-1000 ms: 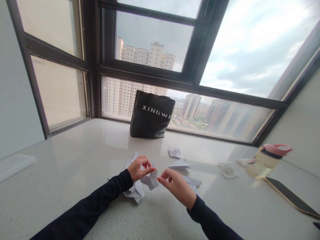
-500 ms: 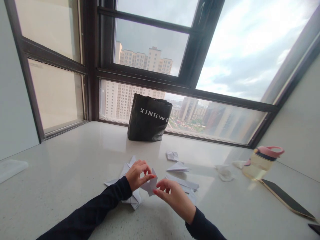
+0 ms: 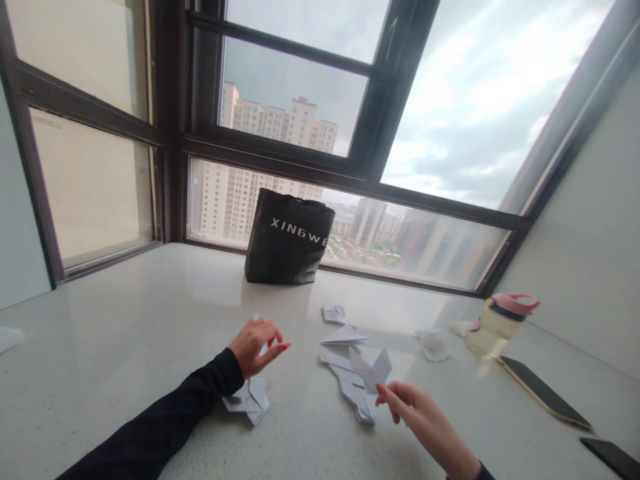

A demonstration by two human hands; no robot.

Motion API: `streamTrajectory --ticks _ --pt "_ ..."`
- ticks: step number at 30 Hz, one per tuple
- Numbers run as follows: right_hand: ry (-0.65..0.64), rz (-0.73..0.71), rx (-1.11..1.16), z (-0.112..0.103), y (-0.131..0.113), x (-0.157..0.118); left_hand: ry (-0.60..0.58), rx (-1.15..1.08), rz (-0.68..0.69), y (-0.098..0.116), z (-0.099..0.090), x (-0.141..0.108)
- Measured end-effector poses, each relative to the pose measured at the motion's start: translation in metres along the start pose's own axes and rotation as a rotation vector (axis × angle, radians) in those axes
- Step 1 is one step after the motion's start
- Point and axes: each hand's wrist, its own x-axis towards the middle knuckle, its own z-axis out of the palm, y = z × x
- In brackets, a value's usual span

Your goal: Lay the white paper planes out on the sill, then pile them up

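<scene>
My right hand (image 3: 413, 410) pinches the lower tip of a folded white paper piece (image 3: 371, 367) shaped with two pointed wings. That piece is above a larger flat folded paper (image 3: 350, 387) on the white counter (image 3: 300, 440). My left hand (image 3: 257, 348) hovers to the left, thumb stretched out and fingers partly curled, with nothing visible between them. Partly hidden by its wrist lies another folded paper figure (image 3: 251, 403). Farther back are a pointed folded paper (image 3: 345, 335) and a small square folded paper (image 3: 333, 313).
At the window stands a black bag (image 3: 290, 240). To the right are a crumpled tissue (image 3: 434, 347), a bottle with a pink lid (image 3: 503, 323), a dark flat slab (image 3: 543, 390) and a black phone-like object (image 3: 610, 457). A whitish item (image 3: 9, 339) sits at the far left edge.
My hands have drawn apart. The right hand has carried the winged paper piece rightward, over the flat folded paper; the left has let go of it. The view has turned slightly right.
</scene>
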Motion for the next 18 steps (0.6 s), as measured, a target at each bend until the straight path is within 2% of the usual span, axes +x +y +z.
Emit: streamTrajectory --ticks 3,7,13,18 --pt "-0.047 0.035 0.012 0.006 0.012 -0.009 -0.045 0.042 0.029 0.001 0.001 0.0" --pt "-0.082 0.074 -0.041 0.015 0.014 -0.014 -0.067 0.06 0.034 0.0 0.002 -0.001" --pt "-0.039 0.184 -0.381 0.02 0.002 -0.015 -0.077 0.099 0.031 -0.003 -0.002 -0.001" --pt "-0.018 0.175 -0.538 0.022 -0.004 -0.016 -0.074 0.163 0.002 -0.006 -0.007 0.0"
